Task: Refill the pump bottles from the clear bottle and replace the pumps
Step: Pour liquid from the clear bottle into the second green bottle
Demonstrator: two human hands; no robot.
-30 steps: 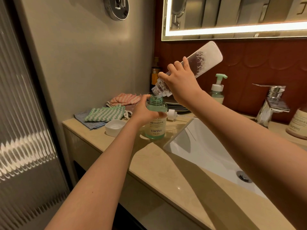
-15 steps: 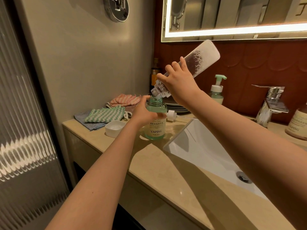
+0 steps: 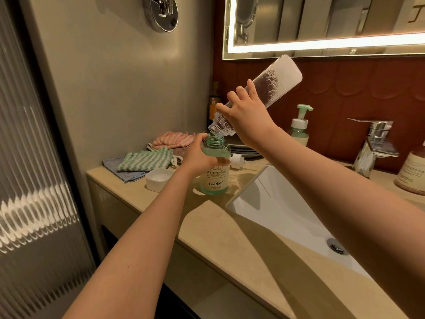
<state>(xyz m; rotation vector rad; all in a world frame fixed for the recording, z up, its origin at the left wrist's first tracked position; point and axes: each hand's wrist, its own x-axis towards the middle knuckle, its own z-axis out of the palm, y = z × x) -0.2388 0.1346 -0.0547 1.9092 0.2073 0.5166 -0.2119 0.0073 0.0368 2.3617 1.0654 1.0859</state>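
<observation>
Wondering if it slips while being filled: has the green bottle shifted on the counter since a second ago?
No. The green bottle stays where it was, between the white cap and the sink corner.

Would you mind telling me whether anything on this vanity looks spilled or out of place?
No spill shows; the clear bottle tips right over the open green bottle. The pump lies on its side on the counter behind it and a white cap sits upside down alongside, both fitting a refill.

Both arms reach forward; the left hand (image 3: 198, 157) grips the green bottle (image 3: 215, 180) low, the right hand (image 3: 250, 120) (raised higher) clasps the tilted clear bottle (image 3: 278, 79).
</observation>
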